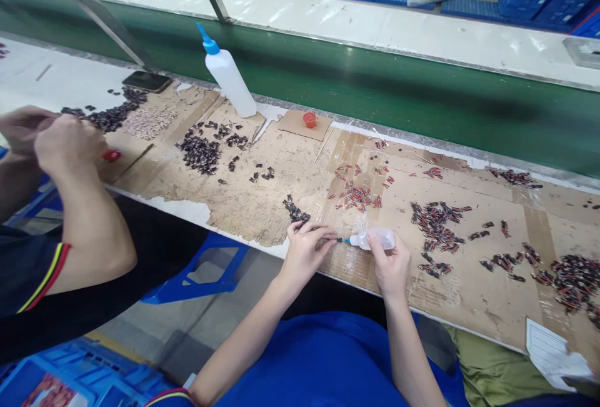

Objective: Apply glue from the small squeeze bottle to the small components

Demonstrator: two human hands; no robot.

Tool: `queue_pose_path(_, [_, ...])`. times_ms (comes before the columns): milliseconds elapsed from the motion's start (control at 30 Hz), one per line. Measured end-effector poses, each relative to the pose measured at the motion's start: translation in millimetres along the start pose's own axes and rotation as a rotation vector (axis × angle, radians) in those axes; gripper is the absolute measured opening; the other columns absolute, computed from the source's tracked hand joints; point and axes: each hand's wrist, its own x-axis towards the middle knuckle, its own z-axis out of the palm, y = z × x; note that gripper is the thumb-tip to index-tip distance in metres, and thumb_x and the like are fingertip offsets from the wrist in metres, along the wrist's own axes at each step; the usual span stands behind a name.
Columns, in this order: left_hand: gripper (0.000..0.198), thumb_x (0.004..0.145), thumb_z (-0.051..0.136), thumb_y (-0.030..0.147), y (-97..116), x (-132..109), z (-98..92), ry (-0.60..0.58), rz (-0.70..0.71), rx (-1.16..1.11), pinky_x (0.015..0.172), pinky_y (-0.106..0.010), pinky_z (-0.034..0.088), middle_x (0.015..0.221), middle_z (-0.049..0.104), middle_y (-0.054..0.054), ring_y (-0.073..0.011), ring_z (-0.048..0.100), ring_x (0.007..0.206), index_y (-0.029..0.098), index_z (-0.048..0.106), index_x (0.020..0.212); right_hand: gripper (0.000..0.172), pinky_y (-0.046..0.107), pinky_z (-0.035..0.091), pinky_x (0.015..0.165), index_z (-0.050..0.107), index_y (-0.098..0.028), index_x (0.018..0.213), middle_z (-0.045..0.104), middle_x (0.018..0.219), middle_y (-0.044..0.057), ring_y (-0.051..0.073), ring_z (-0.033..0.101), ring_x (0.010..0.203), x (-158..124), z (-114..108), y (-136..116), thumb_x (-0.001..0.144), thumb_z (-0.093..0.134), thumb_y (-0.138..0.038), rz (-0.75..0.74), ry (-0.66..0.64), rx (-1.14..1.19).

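Observation:
My right hand (pixel 392 264) is wrapped round a small clear squeeze bottle (pixel 379 239), which lies nearly level with its fine tip pointing left. In my left hand (pixel 307 246) a small black part (pixel 339 240) is pinched between thumb and fingertips, right at the bottle's tip. Whether tip and part touch is too small to tell. Just beyond my left fingers sits a little heap of black parts (pixel 295 210). Small red parts (pixel 357 195) lie scattered past the bottle. To the right are piles of red-and-black pieces (pixel 438 227).
A tall white bottle with blue nozzle (pixel 232 82) stands at the back. Near it, a red cup (pixel 309 120) sits on cardboard. A green conveyor belt (pixel 375 88) runs behind the cardboard-covered table (pixel 253 207). At left, a co-worker's hands (pixel 65 144) work over more black parts.

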Motion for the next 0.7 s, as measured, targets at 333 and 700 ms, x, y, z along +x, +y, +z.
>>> queue_pose_path(333, [0.012, 0.082, 0.070, 0.016, -4, 0, 2.6, -0.018, 0.068, 0.052, 0.091, -0.044, 0.030, 0.084, 0.075, -0.002, -0.0248, 0.058, 0.100, 0.026, 0.072, 0.086, 0.036, 0.027, 0.047, 0.057, 0.054, -0.019, 0.077, 0.063, 0.068, -0.002, 0.014, 0.060, 0.059, 5, -16, 15, 0.064, 0.078, -0.043, 0.002, 0.139, 0.239])
queue_pose_path(700, [0.014, 0.086, 0.063, 0.012, -6, -1, 5.9, -0.006, 0.100, 0.041, 0.088, -0.041, 0.034, 0.090, 0.074, -0.002, -0.0238, 0.057, 0.103, 0.024, 0.068, 0.086, 0.058, 0.034, 0.055, 0.070, 0.039, -0.025, 0.083, 0.072, 0.090, 0.004, 0.018, 0.067, 0.071, 19, -26, 12, 0.052, 0.086, -0.042, -0.079, -0.143, -0.062])
